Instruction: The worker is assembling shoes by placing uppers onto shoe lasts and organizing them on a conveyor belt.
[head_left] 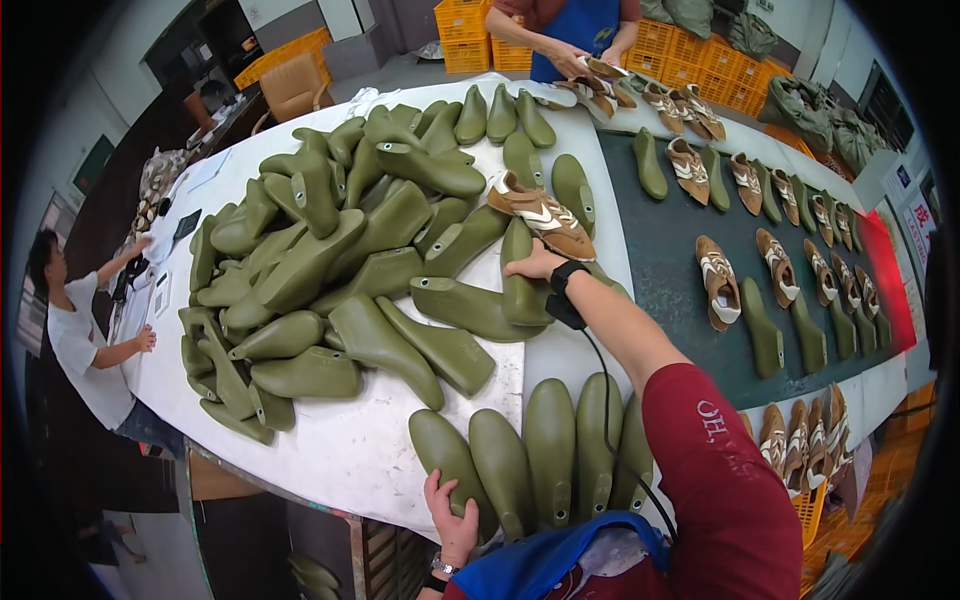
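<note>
Farther out, my right hand is closed around the side of an olive-green shoe last standing among others. Directly beyond it, a brown sneaker with white stripes rests on lasts. Close to my body, my left hand has its thumb and fingers against the leftmost shoe last of a near row, the last's surface showing between them. Several more lasts stand beside that one, their lower ends partly hidden by my blue apron. To the left spreads a large heap of lasts.
Brown sneakers and lasts stand in rows on a dark green mat at right. Across the white table, a person in a blue apron handles shoes. Another person stands at left. Yellow crates are stacked behind.
</note>
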